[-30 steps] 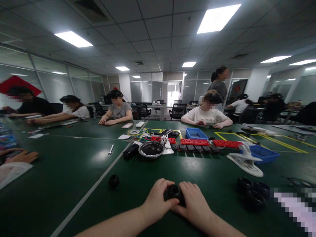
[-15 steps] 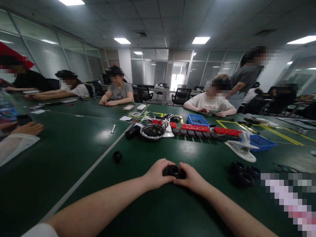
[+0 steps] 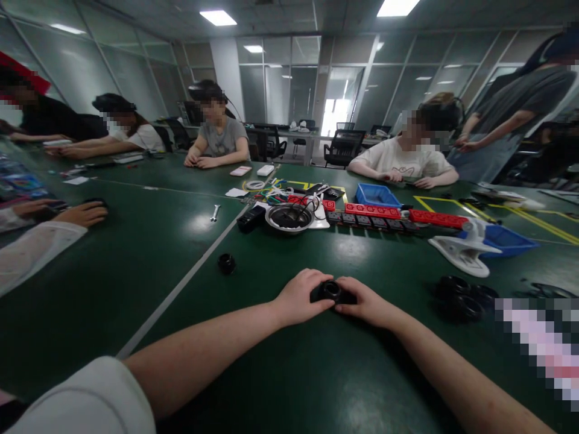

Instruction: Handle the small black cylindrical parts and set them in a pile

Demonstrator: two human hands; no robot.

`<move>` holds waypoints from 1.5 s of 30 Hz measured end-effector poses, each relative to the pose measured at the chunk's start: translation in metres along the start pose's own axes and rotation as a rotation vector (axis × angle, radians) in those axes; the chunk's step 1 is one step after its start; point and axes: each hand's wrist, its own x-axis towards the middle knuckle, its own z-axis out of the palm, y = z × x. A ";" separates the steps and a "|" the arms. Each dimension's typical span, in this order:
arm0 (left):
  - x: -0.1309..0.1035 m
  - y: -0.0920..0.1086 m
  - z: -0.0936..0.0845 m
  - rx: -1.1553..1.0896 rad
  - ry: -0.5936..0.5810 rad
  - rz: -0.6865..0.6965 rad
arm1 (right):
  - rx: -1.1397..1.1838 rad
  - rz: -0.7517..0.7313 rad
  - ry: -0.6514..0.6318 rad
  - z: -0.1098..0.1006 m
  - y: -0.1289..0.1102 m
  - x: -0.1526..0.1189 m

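Note:
My left hand and my right hand meet low over the green table, fingers curled round a small black ring-shaped part from both sides. Its round opening faces up toward me, and the fingers partly cover its sides. A similar black ring-shaped part lies by itself left of my hands. Off to the right sits a blurred cluster of black rings.
Beyond my hands lie a metal bowl with black cable, a row of red blocks, blue bins, a white stand and a wrench. A co-worker's hand rests at left. Other people surround the table.
The view has tilted down and shifted, so the table appears higher. Both hands keep their hold on the ring-shaped part. The co-worker's hand at left has moved rightward; the standing person has shifted right.

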 end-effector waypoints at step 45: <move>0.008 -0.001 -0.007 -0.101 -0.111 -0.118 | -0.101 0.078 0.087 0.007 -0.011 -0.001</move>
